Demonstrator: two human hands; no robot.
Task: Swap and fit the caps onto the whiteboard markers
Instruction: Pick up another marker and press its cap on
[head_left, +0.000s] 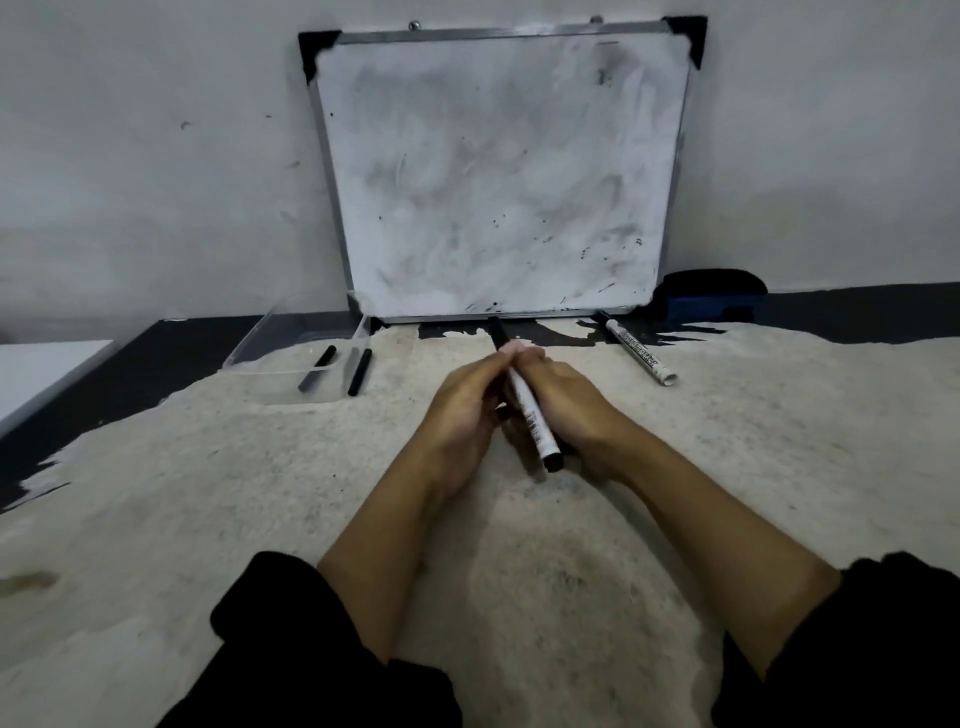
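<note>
Both my hands meet over the middle of the table around a white whiteboard marker (532, 415). Its black cap (498, 332) points away from me toward the board, and its black rear end points toward me. My left hand (462, 410) curls against the marker from the left, with fingertips near the cap's base. My right hand (566, 410) grips the barrel from the right. A second white marker (640, 353) lies on the table to the right, its black tip toward the board. Two black pens or caps (318, 375) (360, 372) lie at the clear tray.
A smudged whiteboard (498, 176) leans on the wall behind. A blue and black eraser (711, 296) sits at its right foot. A clear plastic tray (270, 358) stands at the left. The tabletop (260, 519) is worn and pale, with dark edges on the left.
</note>
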